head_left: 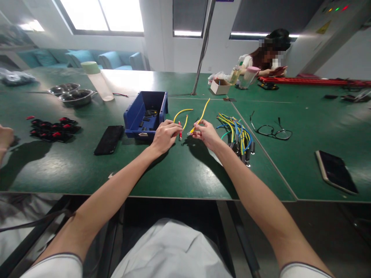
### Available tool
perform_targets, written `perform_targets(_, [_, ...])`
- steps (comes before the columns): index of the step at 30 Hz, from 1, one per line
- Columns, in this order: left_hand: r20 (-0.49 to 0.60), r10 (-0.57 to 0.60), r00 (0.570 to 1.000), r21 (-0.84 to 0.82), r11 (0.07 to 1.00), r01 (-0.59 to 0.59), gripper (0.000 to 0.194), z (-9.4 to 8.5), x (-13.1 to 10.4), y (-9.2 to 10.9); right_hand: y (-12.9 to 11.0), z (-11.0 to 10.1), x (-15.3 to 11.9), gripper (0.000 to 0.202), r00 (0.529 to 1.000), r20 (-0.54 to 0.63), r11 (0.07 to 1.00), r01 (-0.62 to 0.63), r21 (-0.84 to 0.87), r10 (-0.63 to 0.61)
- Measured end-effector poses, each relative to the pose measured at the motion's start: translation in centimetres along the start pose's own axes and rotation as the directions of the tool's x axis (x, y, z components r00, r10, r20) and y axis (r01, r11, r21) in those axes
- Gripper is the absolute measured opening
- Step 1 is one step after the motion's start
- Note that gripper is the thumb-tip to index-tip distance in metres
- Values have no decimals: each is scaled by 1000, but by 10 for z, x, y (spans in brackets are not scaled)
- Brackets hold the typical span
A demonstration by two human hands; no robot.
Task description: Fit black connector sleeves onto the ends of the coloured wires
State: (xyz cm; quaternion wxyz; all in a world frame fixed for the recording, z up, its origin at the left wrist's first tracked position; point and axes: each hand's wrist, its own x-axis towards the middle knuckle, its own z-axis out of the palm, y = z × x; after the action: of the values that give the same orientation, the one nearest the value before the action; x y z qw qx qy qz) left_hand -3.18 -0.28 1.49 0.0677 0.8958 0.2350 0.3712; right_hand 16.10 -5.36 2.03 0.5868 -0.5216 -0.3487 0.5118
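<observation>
My right hand pinches a yellow wire near its lower end, where a metal ring terminal sticks out. My left hand is closed, its fingertips on the lower end of a short yellow wire. Touching those fingertips is a small red piece with a metal end. Another yellow wire curves out from behind the left hand; whether it is held, I cannot tell. Right of my right hand lies a bundle of yellow, blue and green wires with black sleeves and ring terminals.
A blue bin with small black parts stands left of my hands, beside a black phone. Black-and-red parts, metal bowls and a bottle are farther left. Glasses and another phone lie right. A person sits opposite.
</observation>
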Motion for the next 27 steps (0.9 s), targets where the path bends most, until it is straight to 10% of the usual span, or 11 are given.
perform_targets(27, [-73, -145, 987, -208, 970, 127, 19, 7, -2, 14, -5, 3, -5, 14, 1000, -14, 1000, 4, 17, -4])
